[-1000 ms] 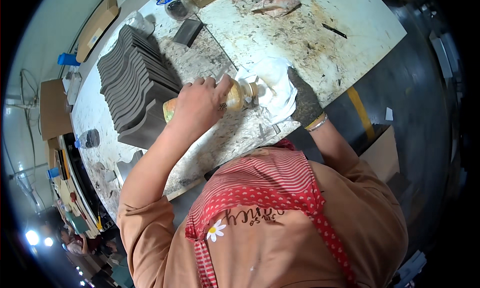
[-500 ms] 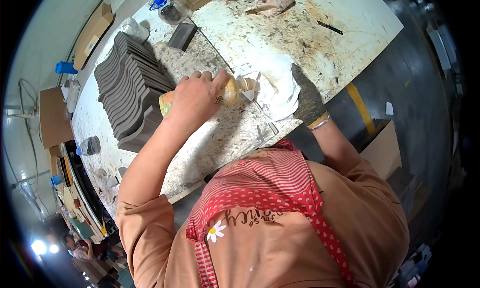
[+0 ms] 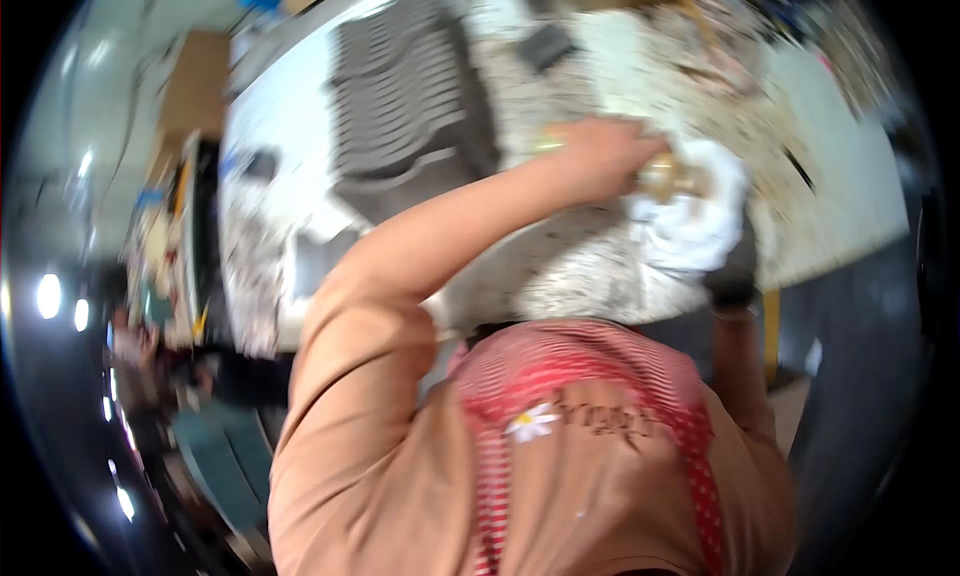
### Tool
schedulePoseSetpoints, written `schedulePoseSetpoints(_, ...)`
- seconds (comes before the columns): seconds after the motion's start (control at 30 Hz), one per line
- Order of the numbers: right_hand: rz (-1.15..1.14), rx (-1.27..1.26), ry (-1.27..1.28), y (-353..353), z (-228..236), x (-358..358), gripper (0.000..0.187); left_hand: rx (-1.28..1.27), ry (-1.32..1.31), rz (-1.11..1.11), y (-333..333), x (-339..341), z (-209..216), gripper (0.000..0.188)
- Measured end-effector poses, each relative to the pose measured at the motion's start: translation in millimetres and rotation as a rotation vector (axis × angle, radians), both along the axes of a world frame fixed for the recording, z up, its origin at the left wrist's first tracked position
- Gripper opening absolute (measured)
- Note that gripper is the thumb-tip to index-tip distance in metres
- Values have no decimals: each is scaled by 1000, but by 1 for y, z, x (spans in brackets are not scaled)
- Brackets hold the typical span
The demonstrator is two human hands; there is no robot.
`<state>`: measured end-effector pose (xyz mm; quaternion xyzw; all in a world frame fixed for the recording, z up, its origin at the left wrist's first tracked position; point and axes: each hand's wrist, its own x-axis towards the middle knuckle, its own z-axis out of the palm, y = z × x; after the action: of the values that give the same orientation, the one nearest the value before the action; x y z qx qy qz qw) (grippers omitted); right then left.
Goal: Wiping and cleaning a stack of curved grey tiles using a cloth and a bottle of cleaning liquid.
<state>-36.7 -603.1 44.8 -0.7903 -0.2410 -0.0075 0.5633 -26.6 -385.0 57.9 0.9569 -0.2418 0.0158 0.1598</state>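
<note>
My left hand [image 3: 610,158] is wrapped around a bottle [image 3: 660,179] with yellowish contents, tipped on its side with its neck toward the right. At the neck is a bunched white cloth [image 3: 690,216]. My right hand [image 3: 738,271], in a dark glove, holds that cloth from its right side; the fingers are mostly hidden behind it. To the left of the bottle stands a row of grey wavy-edged pieces [image 3: 400,106], packed side by side on the worktable [image 3: 590,276]. Motion blur hides whether any liquid is coming out.
A dark grey block [image 3: 545,46] lies beyond the row. Farther right are a crumpled rag [image 3: 715,56] and a thin black tool [image 3: 800,169]. A cardboard box [image 3: 190,86] stands past the table's left side. Another person [image 3: 130,341] is blurred at far left.
The whole view has swung, so the table and both hands appear farther right and the picture is blurred. The left hand still holds the bottle against the cloth.
</note>
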Motion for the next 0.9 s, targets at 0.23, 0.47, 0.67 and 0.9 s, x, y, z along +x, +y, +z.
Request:
schedulePoseSetpoints(0.23,-163,-265,-309,-50,-35,78,52,-522,-272,88,-9,86,-45,59)
schedulePoseSetpoints(0.47,-197,-233,-33,-87,-104,77,53,-921,-165,416,2,107,-63,73)
schedulePoseSetpoints(0.67,-185,-167,34,-59,-88,54,51,-1080,-43,436,20,79,-61,80)
schedulePoseSetpoints(0.9,-164,-112,64,-44,-74,36,49,-897,-80,459,4,87,-64,89)
